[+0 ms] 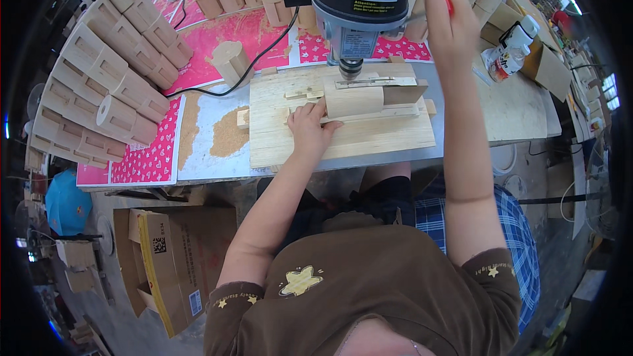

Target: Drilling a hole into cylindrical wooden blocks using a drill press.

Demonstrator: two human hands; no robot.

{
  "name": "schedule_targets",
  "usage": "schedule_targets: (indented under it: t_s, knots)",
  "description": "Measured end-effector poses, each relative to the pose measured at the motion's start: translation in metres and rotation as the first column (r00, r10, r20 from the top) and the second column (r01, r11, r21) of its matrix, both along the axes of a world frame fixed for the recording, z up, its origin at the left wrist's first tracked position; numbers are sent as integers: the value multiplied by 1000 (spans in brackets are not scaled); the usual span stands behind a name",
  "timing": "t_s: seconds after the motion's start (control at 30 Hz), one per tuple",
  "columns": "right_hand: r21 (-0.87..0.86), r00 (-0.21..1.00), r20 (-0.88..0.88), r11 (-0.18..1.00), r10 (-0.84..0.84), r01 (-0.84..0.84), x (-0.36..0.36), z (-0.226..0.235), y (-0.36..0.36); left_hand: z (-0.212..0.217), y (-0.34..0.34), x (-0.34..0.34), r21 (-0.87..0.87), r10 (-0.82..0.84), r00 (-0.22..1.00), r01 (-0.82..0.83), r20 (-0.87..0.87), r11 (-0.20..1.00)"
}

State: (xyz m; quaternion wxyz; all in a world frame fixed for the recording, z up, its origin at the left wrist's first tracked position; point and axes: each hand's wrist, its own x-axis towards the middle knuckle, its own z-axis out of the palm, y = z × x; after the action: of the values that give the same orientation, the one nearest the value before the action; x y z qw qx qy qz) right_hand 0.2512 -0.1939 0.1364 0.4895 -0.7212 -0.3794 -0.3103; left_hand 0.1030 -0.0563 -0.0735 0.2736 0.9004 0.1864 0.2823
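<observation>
Below the dark drill press, a pale rounded wooden block lies on its side in a jig on a flat wooden board. My left hand grips the block's left end, thumb along its near lower edge. The metal chuck is just above the block; its tip is hard to make out. Up at the right of the machine, my right hand, slightly blurred, is closed around the press's feed lever. A bit of the red knob shows between its fingers.
Stacked wooden blocks line the table's left side, with more behind the press. One wooden block stands beside a black cable. Sawdust lies left of the board. White bottles stand at right; a cardboard box sits below.
</observation>
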Motion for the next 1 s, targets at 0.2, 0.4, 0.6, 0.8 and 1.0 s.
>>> schedule_targets:
  t_s: [0.2,0.4,0.6,0.8,1.0]
  knots:
    - [72,967,-183,983,180,-170,63,-1,26,17,-3,13,-342,-68,998,62,-7,938]
    - [-597,984,-33,787,173,-158,35,-125,-45,12,9,10,-62,-120,991,123,52,990]
    - [-656,997,-30,751,72,-74,-5,-139,-48,13,37,-30,-48,-215,965,224,150,973]
    - [-665,998,-28,745,54,-59,-9,-136,-67,28,92,-121,-581,88,971,58,221,812]
    - [-701,993,-87,704,75,-115,-46,-131,-59,81,67,-128,-873,211,977,-93,12,480]
